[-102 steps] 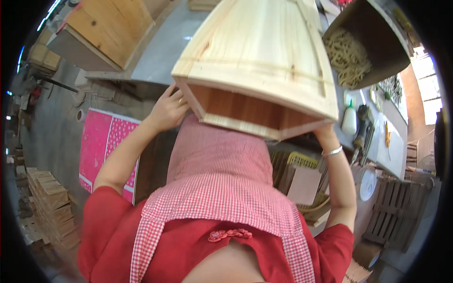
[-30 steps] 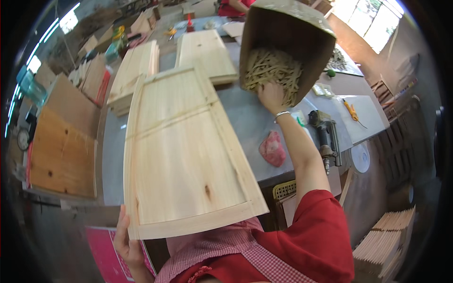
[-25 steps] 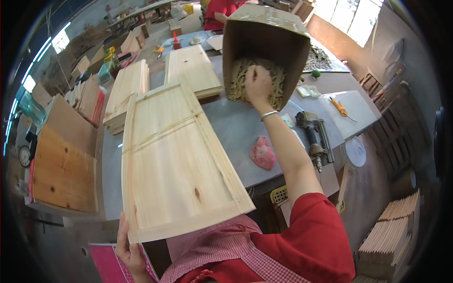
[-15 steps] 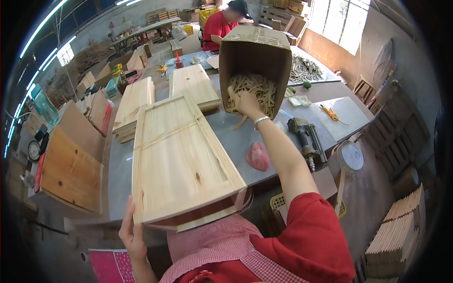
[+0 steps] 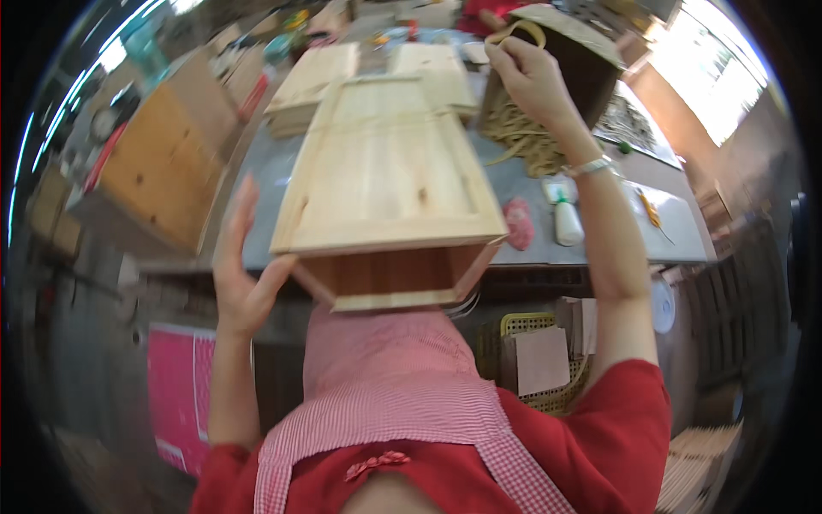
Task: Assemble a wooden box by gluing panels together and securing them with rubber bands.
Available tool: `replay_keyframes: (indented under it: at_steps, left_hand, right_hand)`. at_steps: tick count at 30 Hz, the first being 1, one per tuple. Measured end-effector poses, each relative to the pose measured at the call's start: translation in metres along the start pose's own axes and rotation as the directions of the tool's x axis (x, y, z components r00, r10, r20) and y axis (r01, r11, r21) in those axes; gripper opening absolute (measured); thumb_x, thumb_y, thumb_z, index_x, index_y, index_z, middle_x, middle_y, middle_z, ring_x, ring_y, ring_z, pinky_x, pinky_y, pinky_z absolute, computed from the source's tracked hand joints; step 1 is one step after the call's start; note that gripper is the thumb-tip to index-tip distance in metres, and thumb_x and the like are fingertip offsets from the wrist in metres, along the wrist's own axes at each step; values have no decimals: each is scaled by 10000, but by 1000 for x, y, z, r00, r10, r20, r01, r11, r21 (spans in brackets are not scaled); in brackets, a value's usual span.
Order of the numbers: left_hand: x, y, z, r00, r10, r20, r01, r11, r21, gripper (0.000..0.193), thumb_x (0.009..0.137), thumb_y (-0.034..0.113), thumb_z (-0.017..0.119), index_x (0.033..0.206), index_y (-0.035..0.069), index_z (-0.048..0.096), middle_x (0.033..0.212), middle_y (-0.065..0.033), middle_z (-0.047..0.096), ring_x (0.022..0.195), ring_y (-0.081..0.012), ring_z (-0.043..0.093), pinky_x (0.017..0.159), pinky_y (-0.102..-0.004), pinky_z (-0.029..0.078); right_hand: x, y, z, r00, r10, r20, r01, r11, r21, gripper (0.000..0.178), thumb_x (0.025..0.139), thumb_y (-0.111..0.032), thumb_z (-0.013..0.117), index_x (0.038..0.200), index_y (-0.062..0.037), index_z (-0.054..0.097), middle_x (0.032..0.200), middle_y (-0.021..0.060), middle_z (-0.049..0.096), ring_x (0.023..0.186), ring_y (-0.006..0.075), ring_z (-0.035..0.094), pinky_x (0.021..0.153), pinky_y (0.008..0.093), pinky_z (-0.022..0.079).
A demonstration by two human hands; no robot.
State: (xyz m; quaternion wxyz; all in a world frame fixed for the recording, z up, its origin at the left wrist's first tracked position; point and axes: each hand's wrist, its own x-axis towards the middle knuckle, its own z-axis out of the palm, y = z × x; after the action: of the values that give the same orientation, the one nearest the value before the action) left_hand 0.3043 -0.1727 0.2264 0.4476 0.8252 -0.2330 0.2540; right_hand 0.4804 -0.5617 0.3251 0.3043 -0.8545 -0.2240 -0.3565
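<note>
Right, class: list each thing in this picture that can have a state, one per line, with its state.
Wooden box: open end toward the person, tilted over the table edge.
Left hand: open, pressed on the box's left side.
Right hand: closed on pale strips.
Cardboard box: tipped, strips spilling out.
White bottle: lying down.

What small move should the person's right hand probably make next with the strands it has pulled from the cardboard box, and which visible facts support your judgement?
Probably carry the strands across to the wooden box. The right hand pinches a loop of pale strands above the tilted cardboard box, with more spilled on the grey table. The left hand steadies the wooden box, whose open end faces the person.
</note>
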Motion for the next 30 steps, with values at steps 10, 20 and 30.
replay_keyframes:
  at_steps: [10, 20, 30]
  left_hand:
    - [1, 81, -3, 958, 124, 257, -27, 937, -349, 153, 827, 147, 764, 863, 37, 663, 852, -89, 684, 1064, -275, 652, 1088, -482, 356]
    - [-4, 8, -64, 880, 353, 319, -459, 807, 373, 314, 753, 259, 821, 737, 98, 552, 803, -27, 586, 846, -212, 632, 1000, -463, 449]
    - [-131, -99, -13, 857, 160, 489, -444, 711, 546, 207, 806, 157, 728, 991, 115, 648, 1126, -26, 626, 1336, -225, 490, 1124, -500, 365]
  right_hand:
    - [-109, -176, 6, 756, -552, 352, 384, 809, 445, 135, 899, -161, 643, 838, -75, 558, 660, 95, 575, 570, 303, 563, 599, 367, 431]
    - [-140, -98, -41, 912, -400, 87, 392, 915, 98, 270, 912, -76, 567, 673, 33, 504, 609, 89, 427, 588, 260, 432, 820, 442, 456]
    - [-254, -32, -10, 888, -222, 402, 289, 951, -112, 132, 733, 2, 683, 677, -10, 564, 896, 95, 665, 1077, 331, 597, 1012, 468, 380]
